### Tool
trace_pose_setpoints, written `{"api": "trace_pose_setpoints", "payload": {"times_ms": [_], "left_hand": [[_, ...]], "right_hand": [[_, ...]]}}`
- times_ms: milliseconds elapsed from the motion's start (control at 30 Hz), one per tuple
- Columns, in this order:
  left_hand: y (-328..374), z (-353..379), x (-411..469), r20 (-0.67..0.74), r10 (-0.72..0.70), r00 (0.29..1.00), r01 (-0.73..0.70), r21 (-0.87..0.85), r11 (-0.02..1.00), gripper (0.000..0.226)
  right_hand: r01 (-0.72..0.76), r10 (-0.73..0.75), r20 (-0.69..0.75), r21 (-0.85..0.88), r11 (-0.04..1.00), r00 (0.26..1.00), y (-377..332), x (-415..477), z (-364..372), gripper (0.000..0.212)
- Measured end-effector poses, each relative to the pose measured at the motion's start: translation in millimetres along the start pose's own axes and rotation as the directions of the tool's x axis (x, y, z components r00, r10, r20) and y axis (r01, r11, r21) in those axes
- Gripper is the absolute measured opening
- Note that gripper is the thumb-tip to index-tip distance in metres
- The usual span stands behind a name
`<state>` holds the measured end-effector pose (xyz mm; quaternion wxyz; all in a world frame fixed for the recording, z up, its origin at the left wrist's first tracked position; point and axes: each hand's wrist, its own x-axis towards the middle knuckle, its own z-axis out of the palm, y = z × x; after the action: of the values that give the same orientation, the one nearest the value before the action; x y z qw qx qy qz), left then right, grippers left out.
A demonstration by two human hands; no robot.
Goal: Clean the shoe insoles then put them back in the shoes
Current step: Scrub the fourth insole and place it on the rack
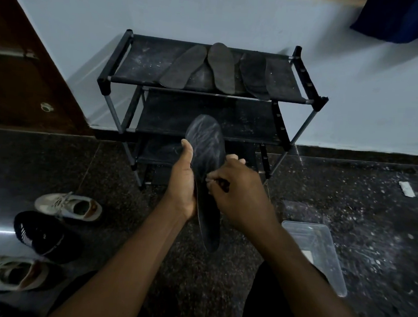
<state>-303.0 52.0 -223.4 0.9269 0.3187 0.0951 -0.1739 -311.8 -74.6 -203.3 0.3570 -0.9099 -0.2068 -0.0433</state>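
My left hand (182,181) grips a dark insole (208,143) upright in front of me, thumb along its left edge. My right hand (237,193) is curled over the insole's middle, fingers pinching a small dark object against it; what it is I cannot tell. Several more insoles (220,66) lie side by side on the top shelf of a black shoe rack (140,60). On the floor at the left stand a white sneaker (69,206), a black shoe (39,235) and another white sneaker (4,272).
A clear plastic box (320,254) sits on the dark speckled floor under my right forearm. The rack stands against a pale wall, with a brown door (17,68) at the left. A small white scrap (406,189) lies at the right.
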Motion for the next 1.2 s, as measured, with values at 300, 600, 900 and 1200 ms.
{"api": "trace_pose_setpoints", "payload": {"times_ms": [300, 600, 900, 1200], "left_hand": [[-0.9, 0.7, -1.2, 0.001, -0.011, 1.0, 0.011, 0.006, 1.0, 0.094], [-0.4, 2.6, -1.5, -0.042, 0.022, 0.999, -0.023, -0.029, 0.999, 0.084], [-2.5, -2.1, 2.0, -0.047, 0.015, 0.999, -0.014, 0.01, 1.0, 0.084], [-2.6, -1.3, -0.3, -0.047, -0.032, 0.998, 0.034, 0.027, 0.999, 0.093]], "right_hand": [[-0.061, 0.061, -0.014, 0.038, 0.997, 0.998, 1.7, -0.5, -4.8, 0.009], [-0.073, 0.07, 0.03, 0.086, 0.994, 0.997, 0.8, -4.4, -4.9, 0.008], [-0.03, 0.017, 0.101, 0.128, 0.991, 0.995, -3.1, -5.4, -3.2, 0.008], [-0.024, 0.019, 0.036, 0.154, 0.988, 0.999, -5.2, -1.6, 0.1, 0.009]]}}
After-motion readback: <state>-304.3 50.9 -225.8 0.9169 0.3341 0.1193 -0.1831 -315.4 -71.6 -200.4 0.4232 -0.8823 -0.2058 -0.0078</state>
